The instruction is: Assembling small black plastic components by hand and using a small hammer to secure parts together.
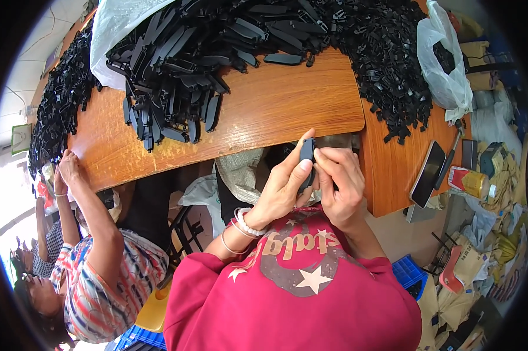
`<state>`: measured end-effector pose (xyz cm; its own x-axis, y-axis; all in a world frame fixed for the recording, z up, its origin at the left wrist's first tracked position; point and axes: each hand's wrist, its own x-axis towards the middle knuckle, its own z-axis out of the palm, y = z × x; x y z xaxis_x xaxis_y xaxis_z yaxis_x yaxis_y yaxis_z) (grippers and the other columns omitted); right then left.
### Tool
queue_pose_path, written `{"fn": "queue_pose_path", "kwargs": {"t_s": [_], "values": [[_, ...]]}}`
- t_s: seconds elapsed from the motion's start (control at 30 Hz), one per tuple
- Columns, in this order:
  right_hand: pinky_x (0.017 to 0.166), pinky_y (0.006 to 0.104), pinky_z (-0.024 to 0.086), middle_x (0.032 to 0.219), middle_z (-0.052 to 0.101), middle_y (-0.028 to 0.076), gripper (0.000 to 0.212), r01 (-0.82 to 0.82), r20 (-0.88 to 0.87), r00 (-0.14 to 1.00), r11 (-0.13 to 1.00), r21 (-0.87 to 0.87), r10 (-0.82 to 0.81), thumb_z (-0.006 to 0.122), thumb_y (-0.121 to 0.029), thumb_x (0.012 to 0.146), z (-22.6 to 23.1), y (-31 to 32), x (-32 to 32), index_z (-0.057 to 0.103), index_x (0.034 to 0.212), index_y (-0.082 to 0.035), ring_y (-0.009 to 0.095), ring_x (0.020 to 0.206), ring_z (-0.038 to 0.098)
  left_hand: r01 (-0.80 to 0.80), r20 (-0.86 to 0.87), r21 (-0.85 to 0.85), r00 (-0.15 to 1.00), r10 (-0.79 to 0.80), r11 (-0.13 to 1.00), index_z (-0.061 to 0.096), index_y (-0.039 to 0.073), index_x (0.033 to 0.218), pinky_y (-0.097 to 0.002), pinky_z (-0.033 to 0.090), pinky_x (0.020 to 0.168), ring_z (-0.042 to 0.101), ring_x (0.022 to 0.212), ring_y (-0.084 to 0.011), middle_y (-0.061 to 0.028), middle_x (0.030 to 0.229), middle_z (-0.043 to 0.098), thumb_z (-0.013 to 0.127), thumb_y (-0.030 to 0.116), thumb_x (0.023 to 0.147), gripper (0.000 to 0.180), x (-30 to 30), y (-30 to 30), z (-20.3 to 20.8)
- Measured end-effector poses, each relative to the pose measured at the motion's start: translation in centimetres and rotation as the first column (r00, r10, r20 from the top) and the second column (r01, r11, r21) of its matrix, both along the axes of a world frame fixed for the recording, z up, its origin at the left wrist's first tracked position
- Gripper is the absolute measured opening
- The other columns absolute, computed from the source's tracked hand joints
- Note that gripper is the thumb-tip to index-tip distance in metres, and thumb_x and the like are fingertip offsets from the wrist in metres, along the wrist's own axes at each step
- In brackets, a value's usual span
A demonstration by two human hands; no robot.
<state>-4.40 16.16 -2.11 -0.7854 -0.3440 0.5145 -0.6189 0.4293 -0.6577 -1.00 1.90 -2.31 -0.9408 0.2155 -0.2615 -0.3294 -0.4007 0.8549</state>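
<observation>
Both of my hands hold one small black plastic part upright in front of my chest, just below the table edge. My left hand grips it from the left with the thumb pressed against its side; bracelets circle that wrist. My right hand closes around it from the right, fingertips on its top. A large heap of long black plastic parts lies on the wooden table ahead of me.
A second heap of small black pieces covers the right of the table beside a clear plastic bag. A phone and a can sit at the right edge. A co-worker's hand reaches the table at left.
</observation>
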Motion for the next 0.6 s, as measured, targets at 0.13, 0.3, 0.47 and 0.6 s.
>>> {"fn": "queue_pose_path", "kwargs": {"t_s": [0.13,0.3,0.47,0.6], "values": [[0.067,0.0357,0.044,0.094,0.062,0.013,0.022,-0.025,0.039,0.999,0.998,-0.051,0.027,0.067,0.003,0.080,-0.5,0.0,-0.5,0.064,0.102,0.003,0.028,0.080,0.061,0.001,0.035,-0.007,0.999,-0.001,1.000,0.019,0.005,0.152,-0.0173,0.033,0.043,0.039,0.046,-0.0028,-0.0010,0.074,0.051,0.038,0.027,0.105,0.055,-0.3,-0.1,0.2],[0.068,0.0364,0.045,0.094,0.063,0.012,0.021,-0.102,0.040,0.993,0.990,-0.096,0.106,0.067,0.003,0.079,-0.4,-0.7,-1.5,0.065,0.100,0.002,0.028,0.079,0.061,-0.064,0.038,0.066,0.997,0.061,0.996,0.024,0.005,0.151,-0.0175,0.028,0.040,0.037,0.045,-0.0053,-0.0045,0.076,0.053,0.041,0.026,0.104,0.054,-0.4,-0.8,-0.1],[0.078,0.0370,0.046,0.105,0.060,0.011,0.034,-0.164,0.082,0.983,0.986,-0.002,0.164,0.070,-0.001,0.075,-1.3,0.2,-2.8,0.068,0.109,-0.006,0.027,0.093,0.060,-0.013,0.216,0.444,0.972,-0.093,0.896,0.057,-0.002,0.104,-0.0210,0.026,0.034,0.036,0.036,-0.0079,-0.0060,0.060,0.053,0.037,0.038,0.103,0.045,-1.6,-2.4,-2.5],[0.080,0.0380,0.045,0.105,0.061,0.008,0.029,-0.252,0.005,0.968,0.961,0.114,0.253,0.070,-0.003,0.075,-1.0,1.2,-5.1,0.068,0.104,-0.006,0.027,0.098,0.059,0.242,0.181,0.026,0.953,-0.243,0.970,0.060,-0.001,0.079,-0.0266,0.034,0.037,0.041,0.035,-0.0120,-0.0088,0.060,0.058,0.035,0.036,0.104,0.052,-4.0,-3.7,-2.4]]}}
